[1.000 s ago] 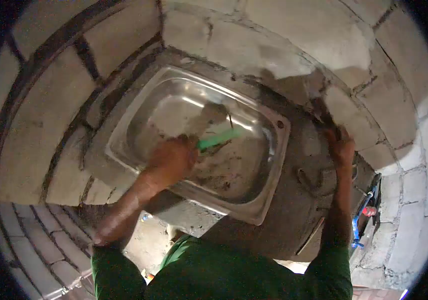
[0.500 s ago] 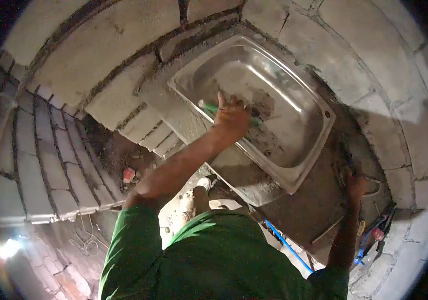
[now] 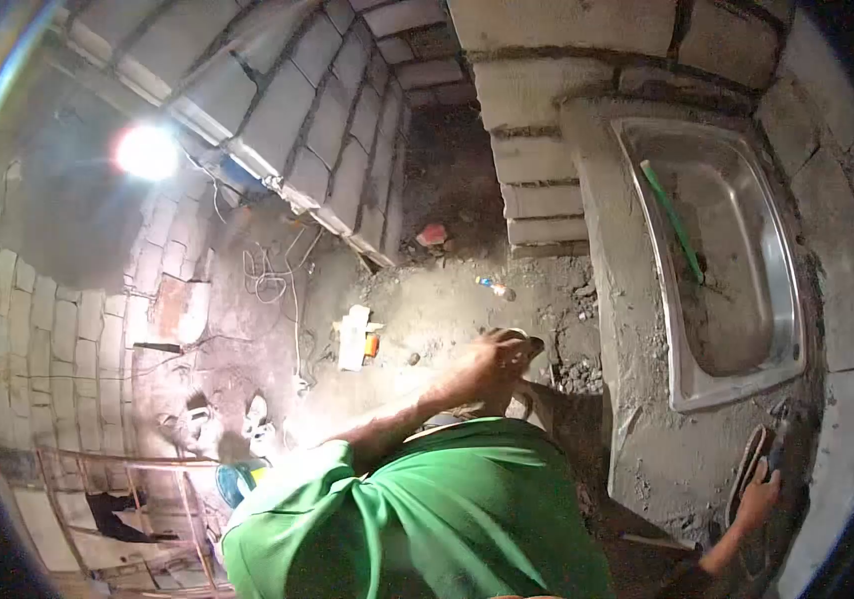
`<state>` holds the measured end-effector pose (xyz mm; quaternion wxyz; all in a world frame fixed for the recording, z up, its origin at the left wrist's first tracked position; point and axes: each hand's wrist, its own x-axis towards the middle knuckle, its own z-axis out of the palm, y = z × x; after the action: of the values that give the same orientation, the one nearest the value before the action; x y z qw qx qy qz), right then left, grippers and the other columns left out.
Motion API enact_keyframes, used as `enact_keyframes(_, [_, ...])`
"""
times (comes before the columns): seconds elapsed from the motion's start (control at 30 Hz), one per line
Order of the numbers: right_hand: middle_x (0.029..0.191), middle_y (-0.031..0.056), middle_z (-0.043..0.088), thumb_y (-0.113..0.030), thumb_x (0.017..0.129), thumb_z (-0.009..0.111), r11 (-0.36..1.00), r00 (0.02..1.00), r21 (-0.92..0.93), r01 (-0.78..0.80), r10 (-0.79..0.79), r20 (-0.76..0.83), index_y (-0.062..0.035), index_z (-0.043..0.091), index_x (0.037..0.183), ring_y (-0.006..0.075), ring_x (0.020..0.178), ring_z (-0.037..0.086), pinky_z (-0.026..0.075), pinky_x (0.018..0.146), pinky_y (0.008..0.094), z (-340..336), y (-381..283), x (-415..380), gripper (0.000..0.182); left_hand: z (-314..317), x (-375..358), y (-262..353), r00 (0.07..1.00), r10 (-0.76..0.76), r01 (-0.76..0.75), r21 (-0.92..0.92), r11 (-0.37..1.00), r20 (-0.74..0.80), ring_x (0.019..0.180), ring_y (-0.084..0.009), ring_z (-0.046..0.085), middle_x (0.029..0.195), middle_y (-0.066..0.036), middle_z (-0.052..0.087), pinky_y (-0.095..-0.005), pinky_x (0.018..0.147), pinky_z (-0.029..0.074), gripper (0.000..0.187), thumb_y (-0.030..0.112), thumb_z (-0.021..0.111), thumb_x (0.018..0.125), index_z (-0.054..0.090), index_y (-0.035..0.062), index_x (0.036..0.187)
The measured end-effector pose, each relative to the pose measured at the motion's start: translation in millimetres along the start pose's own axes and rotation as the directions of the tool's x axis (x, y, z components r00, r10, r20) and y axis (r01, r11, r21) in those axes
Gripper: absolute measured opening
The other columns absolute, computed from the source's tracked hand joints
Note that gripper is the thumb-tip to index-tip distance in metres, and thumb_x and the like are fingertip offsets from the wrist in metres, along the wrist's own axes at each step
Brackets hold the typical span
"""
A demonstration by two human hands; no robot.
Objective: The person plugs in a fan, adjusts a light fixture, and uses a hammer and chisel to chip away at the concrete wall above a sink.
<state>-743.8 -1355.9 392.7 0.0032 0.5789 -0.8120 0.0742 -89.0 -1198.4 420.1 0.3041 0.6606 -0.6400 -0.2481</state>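
Note:
A long green stick (image 3: 670, 217) lies slanting in the steel sink (image 3: 741, 384), against its left inner side. The sink is set in a rough cement counter (image 3: 646, 469). My left hand (image 3: 502, 359) hangs over the floor to the left of the counter, its back turned up and its fingers blurred. At the lower right, my right hand (image 3: 761, 494) has its fingers bent at the edge of a dark oval object (image 3: 741, 474) with a pale rim, whose kind I cannot tell. This object stands in shadow beside the counter's near end.
A block wall (image 3: 537, 190) joins the counter's far left. On the floor are rubble (image 3: 576, 349), a red piece (image 3: 432, 236), a white and orange item (image 3: 357, 339) and a loose cable (image 3: 272, 275). A bright lamp (image 3: 147, 152) shines at left, above a metal frame (image 3: 137, 509).
My left hand has left the sink and let go of the green stick, which now lies there. The view has swung left, showing more floor. My right hand stays low at the right.

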Motion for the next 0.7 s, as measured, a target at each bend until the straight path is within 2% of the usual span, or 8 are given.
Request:
enact_keyframes(0.17, [0.138,0.0278,0.048,-0.063,0.094,0.044,0.988,0.978,-0.138,-0.073,0.098,0.185,0.0043,0.041,0.141,0.0437,0.124,0.049,0.041,0.101,0.0538,-90.0,-101.4,-46.7,0.082,-12.6,-24.2,6.9,0.985,-0.126,0.116,0.087,0.989,0.122,0.111,-0.0358,0.058,0.119,-0.015,0.062,-0.0444,0.092,0.050,0.032,0.021,0.063,0.088,0.062,0.0100,0.118])
enact_keyframes(0.23, [0.138,0.0270,0.048,-0.063,0.094,0.044,0.993,0.977,-0.092,-0.080,0.096,0.189,0.0032,0.040,0.142,0.0438,0.125,0.049,0.041,0.101,0.0543,-82.3,-82.2,-41.3,0.082,-5.2,-29.0,-2.0,0.963,-0.108,0.088,0.091,0.992,0.248,0.112,-0.0358,0.058,0.123,-0.015,0.061,-0.0452,0.090,0.050,0.037,0.024,0.062,0.089,0.059,0.0115,0.124])
enact_keyframes(0.3, [0.139,0.0253,0.048,-0.063,0.094,0.045,0.997,0.992,0.073,-0.022,0.012,0.129,0.0008,0.039,0.143,0.0433,0.126,0.048,0.040,0.102,0.0539,-38.8,-28.6,-13.6,0.081,10.9,-37.7,-13.2,0.944,-0.130,0.093,0.136,0.986,0.302,0.092,-0.0370,0.063,0.102,-0.017,0.065,-0.0477,0.074,0.052,0.031,0.027,0.061,0.088,0.060,0.0100,0.114])
enact_keyframes(0.33, [0.139,0.0255,0.048,-0.063,0.093,0.045,0.998,0.989,0.022,-0.055,0.051,0.141,0.0001,0.040,0.143,0.0424,0.125,0.049,0.040,0.102,0.0536,-38.4,-27.5,-13.3,0.080,27.9,-47.1,-28.5,0.968,-0.072,0.045,0.116,0.992,0.242,0.085,-0.0392,0.064,0.099,-0.018,0.065,-0.0498,0.070,0.053,0.031,0.028,0.061,0.087,0.060,0.0099,0.112])
enact_keyframes(0.47, [0.129,0.0251,0.055,-0.059,0.093,0.050,0.998,0.993,-0.061,0.029,-0.021,0.119,-0.0009,0.053,0.133,0.0390,0.117,0.054,0.043,0.097,0.0490,-29.8,-3.8,13.3,0.070,11.8,-67.5,-39.1,0.883,-0.068,-0.016,0.176,0.984,0.464,0.090,-0.0373,0.064,0.093,-0.018,0.065,-0.0475,0.073,0.053,0.030,0.022,0.062,0.084,0.059,0.0057,0.108])
enact_keyframes(0.57, [0.111,0.0239,0.066,-0.050,0.094,0.054,0.982,0.992,-0.145,0.121,-0.124,-0.012,0.0033,0.063,0.118,0.0355,0.101,0.064,0.051,0.085,0.0406,-14.1,21.4,40.8,0.058,-2.2,-99.1,-70.9,0.922,-0.141,0.105,0.116,0.988,0.360,0.089,-0.0380,0.064,0.089,-0.019,0.066,-0.0479,0.075,0.052,0.029,0.023,0.063,0.084,0.060,0.0043,0.105])
enact_keyframes(0.63, [0.111,0.0222,0.066,-0.047,0.094,0.055,0.980,0.989,-0.138,0.141,-0.144,-0.012,0.0034,0.062,0.118,0.0337,0.099,0.064,0.051,0.084,0.0398,-39.4,-22.6,40.4,0.056,-22.7,-120.1,-93.7,0.947,-0.190,0.158,0.141,0.977,0.260,0.091,-0.0384,0.063,0.090,-0.020,0.066,-0.0482,0.076,0.052,0.031,0.024,0.063,0.084,0.061,0.0049,0.108])
enact_keyframes(0.7, [0.110,0.0205,0.066,-0.044,0.094,0.057,0.986,0.989,-0.080,0.147,-0.147,0.001,0.0035,0.062,0.118,0.0318,0.098,0.064,0.051,0.083,0.0390,-82.6,-91.9,21.6,0.054,-54.0,-144.0,-103.8,0.856,-0.440,0.405,0.178,0.897,0.272,0.100,-0.0382,0.062,0.105,-0.020,0.065,-0.0475,0.082,0.051,0.042,0.027,0.064,0.088,0.058,0.0071,0.124])
